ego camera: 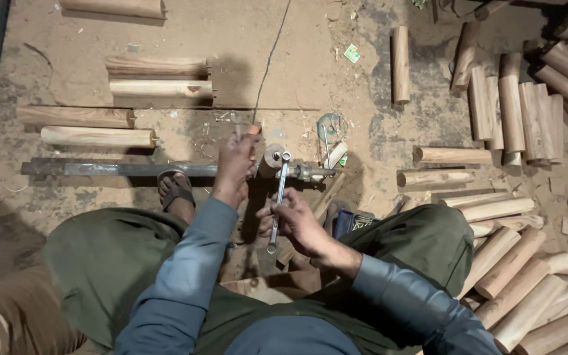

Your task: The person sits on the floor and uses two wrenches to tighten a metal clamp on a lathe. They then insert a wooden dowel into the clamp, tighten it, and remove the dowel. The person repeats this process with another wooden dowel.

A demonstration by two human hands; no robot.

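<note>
Down low, right hand (pixel 295 222) grips wrench (pixel 278 197) between log piles (pixel 514 263).

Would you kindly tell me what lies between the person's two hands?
In the head view, between the left hand and the right hand, the upper stretch of the wrench stands, held by the right hand; dusty ground shows behind it.

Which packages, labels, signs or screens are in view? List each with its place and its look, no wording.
Small wrapper or packet scrap: on the dirt floor at upper middle, left of an upright wooden billet; roughly square, green and white.
No signs or screens show.
</note>
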